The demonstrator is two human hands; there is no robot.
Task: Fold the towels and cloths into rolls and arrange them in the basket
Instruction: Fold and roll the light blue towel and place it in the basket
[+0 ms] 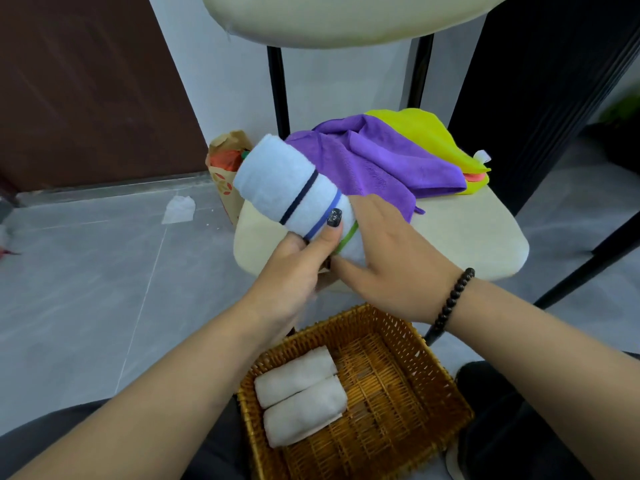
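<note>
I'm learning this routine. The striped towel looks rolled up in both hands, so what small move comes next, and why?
Probably lower the striped towel roll into the basket, beside the two white rolls. Both the left hand and right hand grip it, and bare wicker shows right of those rolls.

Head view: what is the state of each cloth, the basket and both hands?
White striped towel: rolled, gripped by left hand and right hand.
Two plain white towels: rolled, in basket.
Brown wicker basket: partly filled.
Purple cloth: unfolded.
Yellow cloth: unfolded.
</note>
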